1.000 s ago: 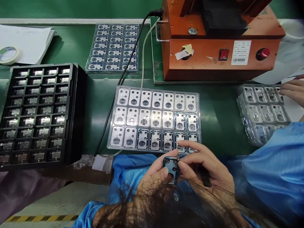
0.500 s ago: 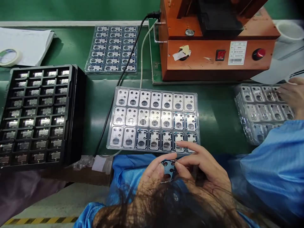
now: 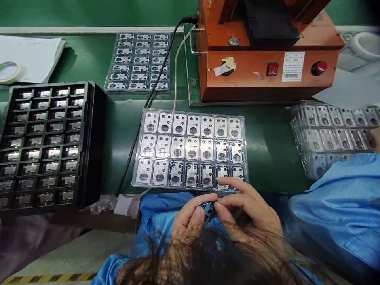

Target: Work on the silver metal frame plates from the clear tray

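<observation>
Between my two hands, just in front of the table edge, is a small dark blue plate with round holes point(image 3: 208, 210). My left hand point(image 3: 190, 219) pinches its left side with thumb and fingers. At its upper right corner my right hand point(image 3: 252, 209) grips it between thumb and index finger, while another finger reaches over the tray's lower right. The clear plastic tray point(image 3: 136, 174) lies right beyond my hands. Its pockets hold silver metal plates point(image 3: 160, 171), and several at the lower right have dark blue borders point(image 3: 191, 175). Hair hides part of my wrists.
A black tray stack point(image 3: 96, 146) with small metal parts stands at left. Behind are another filled clear tray point(image 3: 107, 85) and an orange machine point(image 3: 249, 75). A black cable point(image 3: 135, 146) runs beside my tray. At right, a co-worker's blue sleeve point(image 3: 338, 202) adjoins stacked clear trays point(image 3: 299, 146).
The blue plate has tilted and more of it is covered by my fingers and hair. The co-worker's hand at right has moved down off the top of the stacked trays.
</observation>
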`<control>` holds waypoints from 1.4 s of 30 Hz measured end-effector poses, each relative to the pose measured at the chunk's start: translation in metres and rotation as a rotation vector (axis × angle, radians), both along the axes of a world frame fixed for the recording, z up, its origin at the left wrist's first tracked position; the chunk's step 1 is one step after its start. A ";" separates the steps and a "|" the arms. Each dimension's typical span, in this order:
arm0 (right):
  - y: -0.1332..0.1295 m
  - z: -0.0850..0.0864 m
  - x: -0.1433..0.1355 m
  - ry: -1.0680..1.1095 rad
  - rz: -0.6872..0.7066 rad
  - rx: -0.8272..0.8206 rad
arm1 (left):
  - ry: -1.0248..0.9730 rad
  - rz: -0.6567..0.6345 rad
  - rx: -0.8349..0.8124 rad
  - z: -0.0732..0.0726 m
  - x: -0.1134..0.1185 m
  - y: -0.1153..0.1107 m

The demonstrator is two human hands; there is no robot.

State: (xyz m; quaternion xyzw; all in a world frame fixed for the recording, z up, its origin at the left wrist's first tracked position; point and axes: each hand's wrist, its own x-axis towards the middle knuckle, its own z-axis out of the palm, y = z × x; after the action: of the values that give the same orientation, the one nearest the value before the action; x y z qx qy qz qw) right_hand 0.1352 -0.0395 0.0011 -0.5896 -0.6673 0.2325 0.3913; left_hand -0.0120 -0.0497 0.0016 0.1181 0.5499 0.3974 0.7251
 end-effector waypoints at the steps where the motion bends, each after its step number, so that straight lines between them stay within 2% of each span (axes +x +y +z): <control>1: 0.000 -0.001 -0.001 -0.004 -0.006 0.001 | 0.016 -0.004 0.005 0.000 0.000 -0.001; 15: -0.005 -0.007 -0.004 -0.137 -0.066 0.040 | 0.081 0.019 0.077 -0.001 0.002 -0.005; 30: -0.006 -0.008 -0.007 -0.415 -0.124 0.234 | 0.211 0.013 0.349 -0.005 0.002 0.005; 33: -0.006 -0.007 -0.004 -0.405 -0.130 0.237 | 0.138 0.024 0.286 -0.007 0.002 0.007; 38: -0.005 -0.008 -0.001 -0.227 -0.123 0.128 | -0.044 0.025 0.114 -0.012 -0.003 0.013; 42: -0.005 -0.011 0.001 -0.131 -0.101 0.028 | -0.147 0.032 0.032 -0.009 -0.005 0.018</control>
State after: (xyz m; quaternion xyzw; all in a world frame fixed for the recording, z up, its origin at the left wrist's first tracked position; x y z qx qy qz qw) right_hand 0.1357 -0.0450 -0.0103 -0.6308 -0.6642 0.1639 0.3662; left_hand -0.0173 -0.0312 -0.0079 0.0913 0.4905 0.4252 0.7552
